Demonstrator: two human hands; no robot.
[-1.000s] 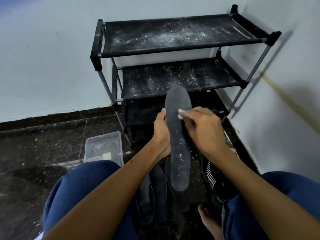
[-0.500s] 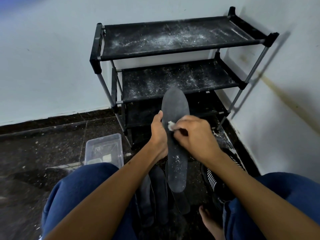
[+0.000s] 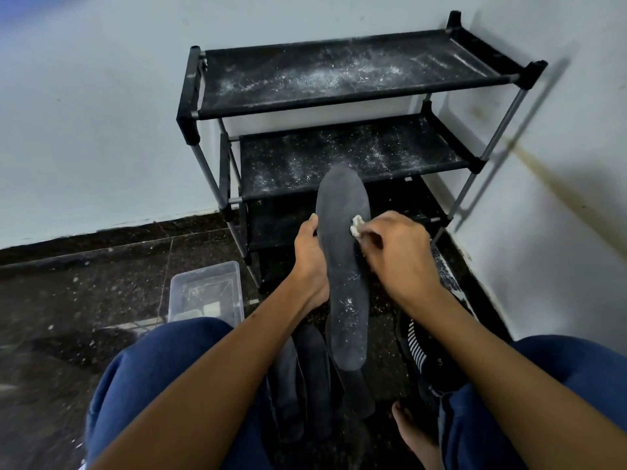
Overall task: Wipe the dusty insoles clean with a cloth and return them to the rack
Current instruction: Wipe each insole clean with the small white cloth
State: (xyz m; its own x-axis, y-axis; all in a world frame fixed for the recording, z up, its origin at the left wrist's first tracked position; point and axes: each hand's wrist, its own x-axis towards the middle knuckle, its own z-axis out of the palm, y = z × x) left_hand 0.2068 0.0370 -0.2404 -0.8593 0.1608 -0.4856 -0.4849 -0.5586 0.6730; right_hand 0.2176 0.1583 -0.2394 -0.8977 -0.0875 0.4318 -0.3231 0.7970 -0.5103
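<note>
Insole [image 3: 344, 266] held up in front of rack [image 3: 339, 106], long axis near-to-far, toe far. Left hand [image 3: 310, 262] grips its left edge; right hand [image 3: 397, 252] pinches cloth [image 3: 357, 225] on right edge. Dust sits nearer, heel-ward.

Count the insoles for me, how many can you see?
4: one insole held up in the left hand, three floor insoles lying beneath between the knees. More may be hidden underneath.
</note>
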